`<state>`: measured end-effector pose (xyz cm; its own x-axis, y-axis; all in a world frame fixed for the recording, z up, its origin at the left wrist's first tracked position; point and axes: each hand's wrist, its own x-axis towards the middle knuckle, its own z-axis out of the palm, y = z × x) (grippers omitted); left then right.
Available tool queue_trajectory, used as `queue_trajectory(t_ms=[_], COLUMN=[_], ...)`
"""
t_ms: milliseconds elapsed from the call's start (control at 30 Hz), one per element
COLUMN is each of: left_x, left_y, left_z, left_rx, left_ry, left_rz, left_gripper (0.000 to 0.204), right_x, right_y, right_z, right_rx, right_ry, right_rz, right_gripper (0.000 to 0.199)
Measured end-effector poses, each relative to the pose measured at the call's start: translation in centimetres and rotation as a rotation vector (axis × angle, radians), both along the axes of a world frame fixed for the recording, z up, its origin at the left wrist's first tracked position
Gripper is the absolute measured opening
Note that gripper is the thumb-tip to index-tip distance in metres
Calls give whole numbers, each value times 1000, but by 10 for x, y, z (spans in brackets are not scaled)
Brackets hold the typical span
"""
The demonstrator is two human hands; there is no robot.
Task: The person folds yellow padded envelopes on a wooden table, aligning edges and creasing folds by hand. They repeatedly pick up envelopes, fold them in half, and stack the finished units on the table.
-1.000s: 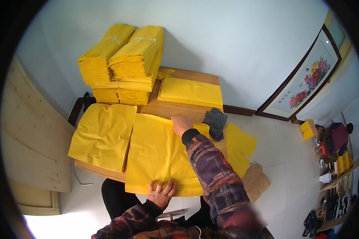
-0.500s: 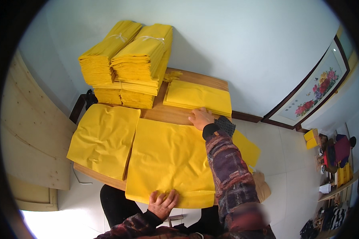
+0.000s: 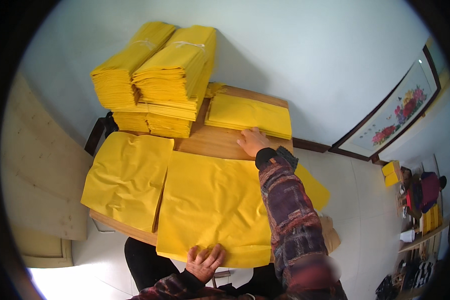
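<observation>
A large wrinkled yellow sheet of paper or thin cloth [image 3: 220,200] lies in front of me at the table's near edge. My left hand [image 3: 206,262] rests on its near edge, fingers spread and nothing gripped. Beyond the sheet's far edge, my right hand [image 3: 253,141] reaches over the wood, its fingers apart beside the near edge of a flat folded yellow stack [image 3: 249,116]. The right forearm covers the sheet's right side. To the left lies another creased yellow piece [image 3: 128,177]. A dark grey textured item [image 3: 288,157] shows partly behind my right wrist.
Tied yellow bundles [image 3: 172,70] are piled high on the wooden table [image 3: 207,145] against the wall. A pale wooden board [image 3: 45,160] stands at the left. A framed flower picture [image 3: 392,115] leans at the right, near a cluttered shelf [image 3: 420,237].
The view has shifted slightly. My right hand has moved a little farther away, toward the folded stack. My left hand stays on the sheet's near edge.
</observation>
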<state>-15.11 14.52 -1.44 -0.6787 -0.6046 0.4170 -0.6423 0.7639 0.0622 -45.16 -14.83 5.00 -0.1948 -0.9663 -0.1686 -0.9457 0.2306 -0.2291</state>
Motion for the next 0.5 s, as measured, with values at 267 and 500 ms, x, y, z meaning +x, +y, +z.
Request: queue_trajectory(t_ms=[267, 500], left_x=[0, 0], left_y=[-1, -1], left_z=[-3, 0], left_rx=[29, 37], left_ry=[2, 8], left_rz=[-12, -7], left_gripper=[43, 41], right_x=[-34, -67], right_y=[116, 139], right_z=[-7, -35], right_rx=[-478, -342], right_ry=[87, 29], right_rz=[-37, -182], right_gripper=[34, 30])
